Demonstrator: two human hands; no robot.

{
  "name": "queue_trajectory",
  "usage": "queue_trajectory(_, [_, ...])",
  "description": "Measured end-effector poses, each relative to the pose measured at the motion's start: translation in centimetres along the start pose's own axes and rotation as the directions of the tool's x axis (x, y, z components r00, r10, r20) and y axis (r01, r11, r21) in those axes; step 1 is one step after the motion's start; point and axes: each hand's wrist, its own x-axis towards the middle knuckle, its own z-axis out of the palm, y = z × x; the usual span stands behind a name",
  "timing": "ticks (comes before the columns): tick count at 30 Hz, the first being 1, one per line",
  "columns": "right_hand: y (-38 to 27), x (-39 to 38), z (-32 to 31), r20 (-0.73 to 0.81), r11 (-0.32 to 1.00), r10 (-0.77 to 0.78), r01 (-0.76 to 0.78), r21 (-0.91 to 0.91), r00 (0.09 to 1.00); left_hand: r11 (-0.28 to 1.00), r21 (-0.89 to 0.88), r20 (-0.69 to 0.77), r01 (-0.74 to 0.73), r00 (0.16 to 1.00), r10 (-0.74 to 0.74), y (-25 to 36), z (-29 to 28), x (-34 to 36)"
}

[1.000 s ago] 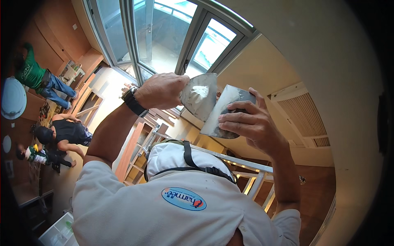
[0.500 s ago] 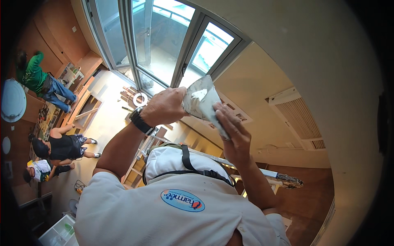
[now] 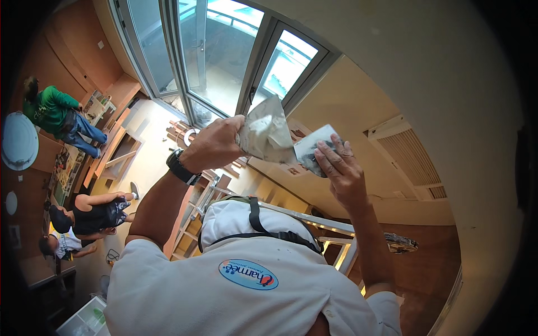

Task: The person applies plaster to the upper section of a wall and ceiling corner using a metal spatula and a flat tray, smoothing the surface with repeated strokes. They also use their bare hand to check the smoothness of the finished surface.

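Gripping firmly, your left hand [image 3: 216,147] closes its grip around the handle of a plaster-smeared trowel [image 3: 268,133], blade raised just above the fingers. Your right hand [image 3: 343,171], beside it, presses a flat grey hawk board [image 3: 311,149] from behind with fingers spread, its edge touching the trowel blade below the white ceiling [image 3: 426,67].

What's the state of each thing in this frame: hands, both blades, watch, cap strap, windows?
left hand: raised, gripping the wide blade
wide blade: tilted, smeared with grey paste, lower edge meeting the flat plate
right hand: raised, fingers spread over the flat plate
flat plate: held up, grey paste on its face
watch: strapped on the left wrist
black strap: fastened across the white cap
windows: look shut, daylight behind
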Motion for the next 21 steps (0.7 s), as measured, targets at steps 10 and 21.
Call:
queue_trajectory(10, [-4.7, 1.4, 0.3, 0.655, -0.706, 0.264, -0.320, 0.631, 0.708, 0.945, 0.325, -0.140, 0.017, 0.990, 0.030, 0.7, 1.3, 0.7])
queue_trajectory(21, [4.0, 0.5, 9.8, 0.156, -0.058, 0.876, -0.222, 0.973, 0.456, 0.926, 0.332, 0.036, -0.181, 0.983, 0.179, 1.9, 2.9, -0.8])
